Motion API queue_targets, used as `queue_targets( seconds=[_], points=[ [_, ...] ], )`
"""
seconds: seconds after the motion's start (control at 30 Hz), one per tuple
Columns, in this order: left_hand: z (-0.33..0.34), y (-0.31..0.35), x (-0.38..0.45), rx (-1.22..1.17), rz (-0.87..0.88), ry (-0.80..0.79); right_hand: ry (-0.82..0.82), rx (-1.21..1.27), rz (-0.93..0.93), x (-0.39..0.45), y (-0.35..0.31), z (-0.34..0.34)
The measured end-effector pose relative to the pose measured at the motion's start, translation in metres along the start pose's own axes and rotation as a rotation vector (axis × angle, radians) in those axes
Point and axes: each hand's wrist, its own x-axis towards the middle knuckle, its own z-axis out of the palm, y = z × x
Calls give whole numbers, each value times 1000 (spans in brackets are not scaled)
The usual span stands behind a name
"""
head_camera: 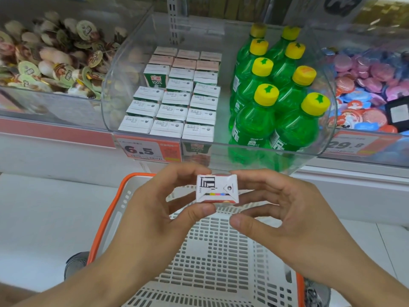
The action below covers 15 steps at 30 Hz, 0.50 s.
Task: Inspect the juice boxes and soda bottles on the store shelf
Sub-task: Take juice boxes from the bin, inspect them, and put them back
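1. far left on the shelf, a clear bin (44,100) is heaped with small round-lidded snack cups (55,60), brown and cream.
2. your left hand (155,209) comes in from the lower left, thumb and fingers curled round the left end of a single juice box (217,189).
3. that juice box is up in front of you, above the white basket (212,258) with the orange rim, one white folded end with a colour-bar strip turned to the camera.
4. behind it, the curved clear tray (221,149) holds the rows of juice boxes (177,100) on its left half, white tops up, a 6.5 price tag (147,150) clipped just below.
5. your right hand (285,209) pinches the box's right end, thumb below, fingers on top and behind.
6. the tray's right half carries the green soda bottles (265,100) with yellow caps, upright, packed close.
7. far right, another bin (376,149) is full of pink, blue and red round lids (363,85).
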Motion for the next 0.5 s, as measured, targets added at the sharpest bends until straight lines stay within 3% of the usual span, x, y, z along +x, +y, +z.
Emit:
queue_targets(
  seconds=[0.17, 0.33, 0.43, 0.5],
  points=[
    [-1, 10, 5, -163, -12, 69, 85, 19, -1, 3, 6, 2],
    [-4, 24, 16, -495, -96, 119, 101, 357, -35, 10, -2, 8],
    [-7, 27, 16, -559, -108, 121, 64, 545, -51, 13, -3, 14],
    [-10, 26, 16, -546, -101, 100, 38, 525, -86, 15, -9, 20]
  ],
)
